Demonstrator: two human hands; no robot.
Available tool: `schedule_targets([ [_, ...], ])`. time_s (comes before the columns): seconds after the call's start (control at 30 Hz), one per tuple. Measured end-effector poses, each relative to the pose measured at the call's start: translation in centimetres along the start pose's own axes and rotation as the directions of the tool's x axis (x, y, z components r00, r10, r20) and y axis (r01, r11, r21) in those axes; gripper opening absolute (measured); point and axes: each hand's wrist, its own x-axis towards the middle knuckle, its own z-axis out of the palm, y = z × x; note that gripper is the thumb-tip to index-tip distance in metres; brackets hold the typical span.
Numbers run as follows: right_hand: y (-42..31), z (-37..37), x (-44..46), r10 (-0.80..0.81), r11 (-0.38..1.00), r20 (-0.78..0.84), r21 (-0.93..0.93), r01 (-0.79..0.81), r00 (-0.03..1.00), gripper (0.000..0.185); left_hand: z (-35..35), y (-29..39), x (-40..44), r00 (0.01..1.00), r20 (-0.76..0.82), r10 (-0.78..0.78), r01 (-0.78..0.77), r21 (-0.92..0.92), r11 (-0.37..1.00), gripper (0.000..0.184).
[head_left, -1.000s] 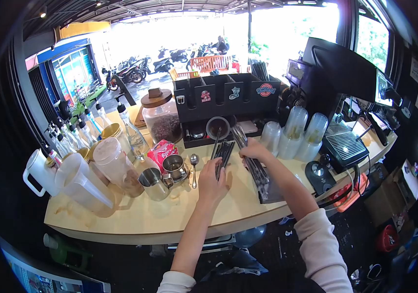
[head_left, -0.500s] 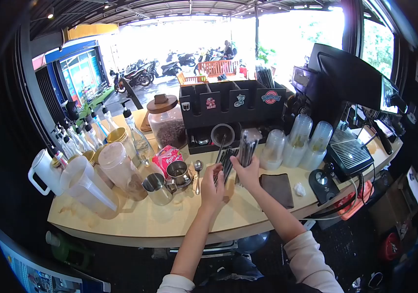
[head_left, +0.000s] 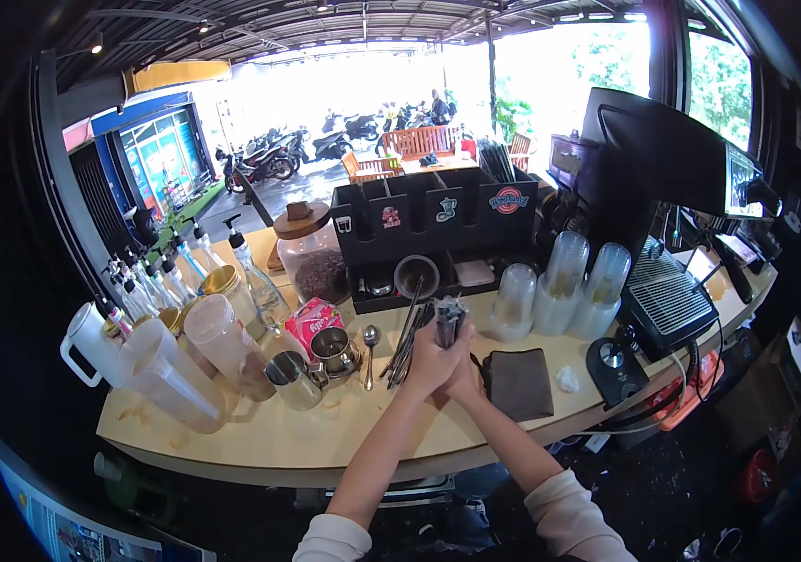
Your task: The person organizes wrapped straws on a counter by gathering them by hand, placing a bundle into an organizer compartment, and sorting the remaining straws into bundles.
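A bundle of dark, clear-wrapped straws (head_left: 449, 317) stands nearly upright between my hands above the wooden counter. My left hand (head_left: 430, 363) is closed round the bundle from the left. Pressed against it from the right, my right hand (head_left: 464, 377) also closes round the lower part, its fingers partly hidden. Just left of my hands, several loose dark straws (head_left: 404, 348) lie on the counter. A dark folded cloth or pouch (head_left: 520, 384) rests to the right. The spoon (head_left: 370, 361) lies farther left.
A black organizer (head_left: 433, 225) stands behind, with straws (head_left: 494, 159) in its right slot. Stacked plastic cups (head_left: 564, 286) and a tamping stand (head_left: 614, 361) are on the right. Metal pitchers (head_left: 296, 382), plastic jugs (head_left: 171, 375) and pump bottles (head_left: 255, 267) crowd the left.
My hands have come together round one bundle; before, each held separate straws. Several straws now lie on the counter to the left. The view has shifted slightly.
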Motion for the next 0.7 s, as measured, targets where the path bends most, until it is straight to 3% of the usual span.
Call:
schedule_targets([
  [0.07,0.5,-1.4,-0.3,0.088,0.950,0.206,-0.313,-0.019,0.975,0.025,-0.3,-0.5,1.0,0.977,-0.029,-0.211,0.210,-0.041,0.977,0.023],
  [0.1,-0.1,-1.5,-0.3,0.303,0.879,0.190,-0.434,-0.197,0.934,0.025,-0.2,-0.3,1.5,0.957,-0.152,-0.247,0.228,-0.134,0.964,0.023],
  [0.2,-0.9,-1.0,-0.4,0.214,0.916,0.161,-0.375,-0.141,0.964,0.022,-0.6,-0.2,1.9,0.973,-0.101,-0.208,0.170,-0.297,0.940,0.021],
  [0.27,-0.7,-1.4,-0.4,0.285,0.893,0.158,-0.401,-0.202,0.945,0.025,-0.3,-0.5,0.4,0.956,-0.075,-0.283,0.254,-0.267,0.929,0.026],
  [0.33,-1.4,-0.9,-0.5,0.190,0.982,0.051,-0.004,-0.190,0.981,0.037,0.0,-1.3,-1.4,0.994,0.051,-0.095,0.092,0.065,0.994,0.022],
  [0.37,1.8,-2.4,-0.9,0.273,0.913,0.063,-0.333,-0.237,0.960,0.043,-0.5,-2.8,-1.9,0.988,0.033,-0.150,0.149,0.029,0.988,0.036],
  [0.4,0.8,-2.1,-0.8,0.276,0.913,0.071,-0.332,-0.239,0.958,0.043,-0.8,-3.0,-2.1,0.988,0.025,-0.151,0.151,0.032,0.988,0.036],
  [0.47,-2.4,-1.0,-0.6,0.269,0.946,0.221,-0.242,-0.215,0.937,0.044,-1.3,-3.3,-2.5,0.932,0.040,-0.359,0.361,-0.039,0.932,0.033],
  [0.5,-2.2,-0.8,-0.7,0.270,0.946,0.232,-0.242,-0.214,0.934,0.044,-1.6,-3.5,-2.7,0.933,0.029,-0.358,0.358,-0.041,0.933,0.033],
  [0.57,-1.4,-0.5,-0.6,0.000,0.973,0.265,-0.223,0.062,0.964,0.037,-2.2,-3.8,-2.5,0.939,-0.001,-0.344,0.338,-0.176,0.925,0.019],
  [0.6,-1.7,-0.5,-0.5,-0.004,0.974,0.281,-0.217,0.067,0.960,0.037,-2.3,-3.4,-2.2,0.941,-0.017,-0.337,0.329,-0.176,0.928,0.019],
  [0.67,-2.6,-1.1,-0.3,0.360,0.931,0.420,-0.213,-0.295,0.833,0.040,-2.5,-2.7,-2.0,0.927,-0.001,-0.375,0.341,-0.411,0.845,0.019],
  [0.7,-2.6,-1.0,-0.3,0.364,0.931,0.431,-0.209,-0.300,0.826,0.040,-2.8,-2.6,-2.0,0.912,0.007,-0.410,0.373,-0.428,0.823,0.021],
])
